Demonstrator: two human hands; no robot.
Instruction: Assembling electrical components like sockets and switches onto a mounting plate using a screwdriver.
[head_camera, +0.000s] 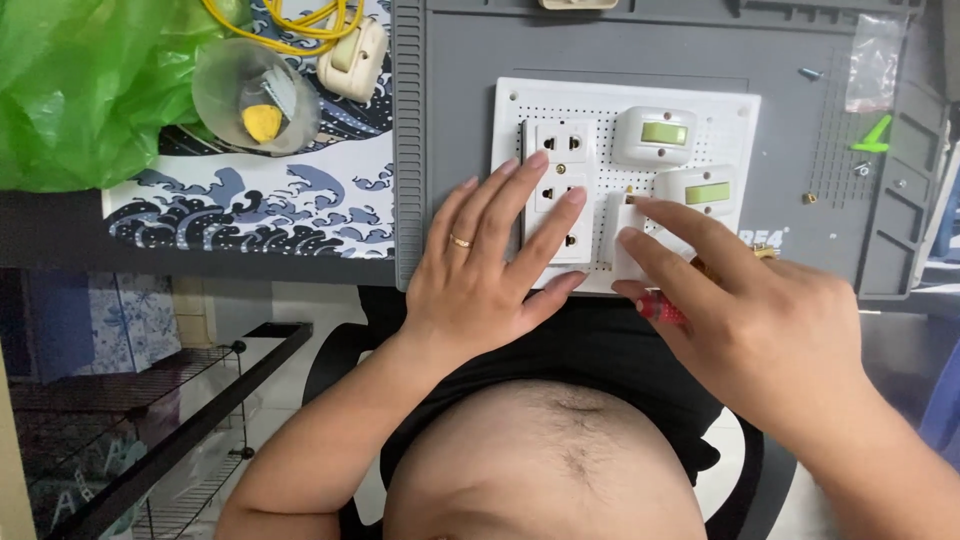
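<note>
A white perforated board (512, 110) lies on a grey work mat (450, 60). It carries a white three-outlet socket strip (560, 140) and two white switches with pale green rockers (656, 133) (705, 192). My left hand (480, 270), with a ring on one finger, rests flat on the socket strip, fingers spread. My right hand (750, 310) touches a small white part (612, 215) beside the strip with its fingertips. A red-handled tool (660, 308) is tucked under its palm and mostly hidden.
A green plastic bag (80, 90) sits at the top left, next to a clear cup (250, 95), yellow cable (300, 25) and a cream plug (350, 60) on a wave-patterned mat (250, 210). Small screws (810, 73) and a green piece (873, 137) lie on the grey mat's right side. A wire rack (150, 420) stands lower left.
</note>
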